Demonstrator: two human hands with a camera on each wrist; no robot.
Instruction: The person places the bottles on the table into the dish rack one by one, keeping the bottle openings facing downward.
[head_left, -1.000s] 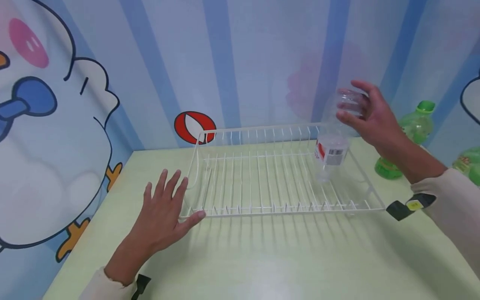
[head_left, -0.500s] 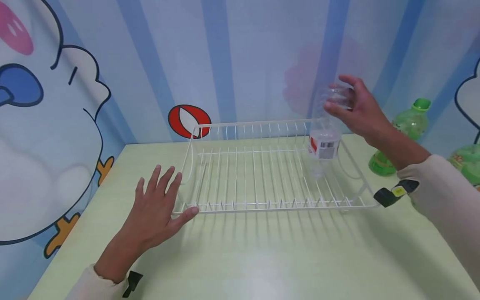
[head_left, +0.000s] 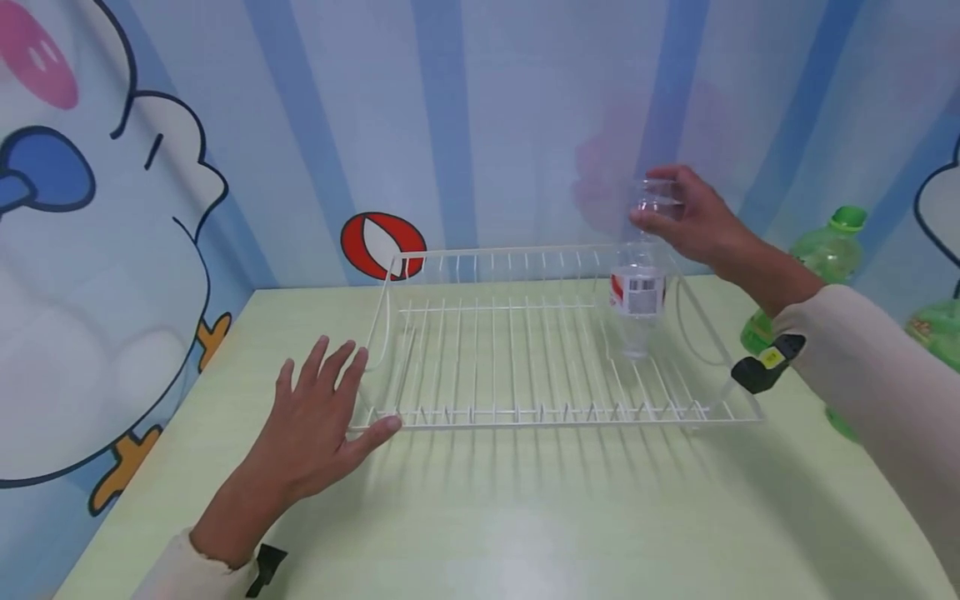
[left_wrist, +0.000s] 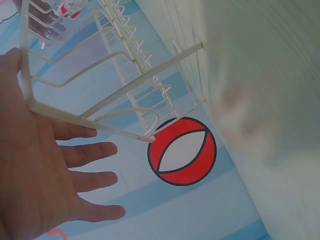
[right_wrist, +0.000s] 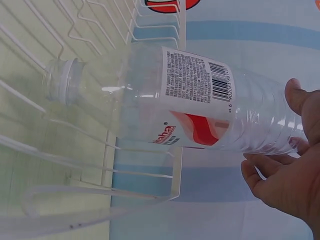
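Observation:
My right hand (head_left: pixel 697 212) grips a clear plastic bottle (head_left: pixel 637 292) by its base. The bottle is upside down, its neck at the bottom wires inside the right part of a white wire dish rack (head_left: pixel 555 425). In the right wrist view, the bottle (right_wrist: pixel 195 100) shows a white and red label with a barcode, and its mouth has no cap. My left hand (head_left: pixel 315 425) lies at the left front corner of the rack, fingers straight and spread. The left wrist view shows that hand (left_wrist: pixel 45 170) against the end of the rack frame (left_wrist: pixel 90 122).
A green bottle with a green cap (head_left: pixel 832 250) stands right of the rack, partly behind my right sleeve. Another green bottle (head_left: pixel 941 329) is at the right edge. A blue striped wall (head_left: pixel 510 125) with cartoon pictures rises behind the pale green table (head_left: pixel 480 517).
My right hand has moved left and slightly down with the upside-down bottle, whose neck is now lower over the rack's wires. The left hand keeps its place at the rack corner.

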